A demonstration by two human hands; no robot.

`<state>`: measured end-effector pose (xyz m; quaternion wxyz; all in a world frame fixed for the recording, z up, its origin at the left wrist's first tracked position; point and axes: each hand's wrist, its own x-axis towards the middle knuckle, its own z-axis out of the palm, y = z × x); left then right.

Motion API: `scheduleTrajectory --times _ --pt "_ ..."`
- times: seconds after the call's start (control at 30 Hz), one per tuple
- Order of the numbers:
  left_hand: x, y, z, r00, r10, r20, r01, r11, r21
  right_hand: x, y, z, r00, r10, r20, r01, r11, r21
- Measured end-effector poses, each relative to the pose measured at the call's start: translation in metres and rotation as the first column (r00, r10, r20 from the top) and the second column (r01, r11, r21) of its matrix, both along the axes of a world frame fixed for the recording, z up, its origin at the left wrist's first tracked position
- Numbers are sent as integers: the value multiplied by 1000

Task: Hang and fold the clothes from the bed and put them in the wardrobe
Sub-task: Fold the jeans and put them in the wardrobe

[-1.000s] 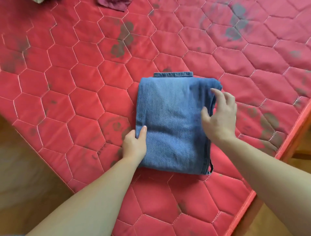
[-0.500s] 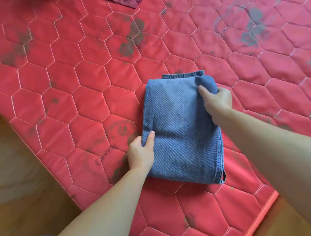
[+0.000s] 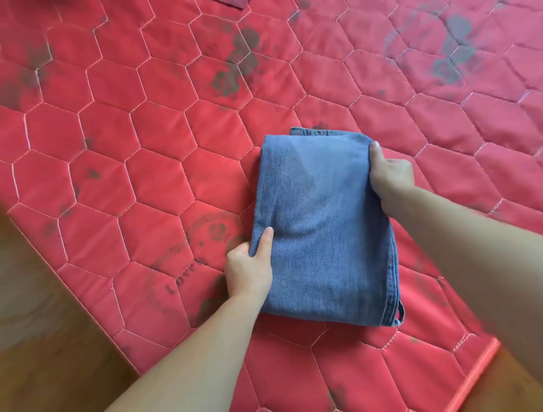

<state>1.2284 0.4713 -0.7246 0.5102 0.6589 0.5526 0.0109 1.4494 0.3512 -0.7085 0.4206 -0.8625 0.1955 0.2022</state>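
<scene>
Right fingers (image 3: 374, 147) now lower — jeans (image 3: 320, 232) between.

Red quilted mattress (image 3: 164, 164), hexagon stitching, dark grey stains across the surface. Folded blue jeans (image 3: 320, 235) lie flat near its corner. Dark red cloth (image 3: 233, 2) at the far edge.

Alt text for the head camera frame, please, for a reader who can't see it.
Two bare hands grip a folded pair of blue jeans lying on a red quilted mattress: the left hand at its near left edge, the right hand at its far right corner. A dark red cloth peeks in at the top edge.
</scene>
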Motion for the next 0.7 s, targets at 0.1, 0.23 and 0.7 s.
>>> scheduleTrajectory --times 0.1,0.23,0.7 --pt "0 1 4 1000 16 -2 -16 1000 -27 -29 -10 16 986 147 75 -142 987 -75" --pt "1 -2 14 999 8 -41 -9 999 -33 -106 -40 30 957 291 11 -285 944 -165" --pt "-17 8 76 962 -134 238 271 575 -772 -125 -82 75 827 281 -487 42 833 551"
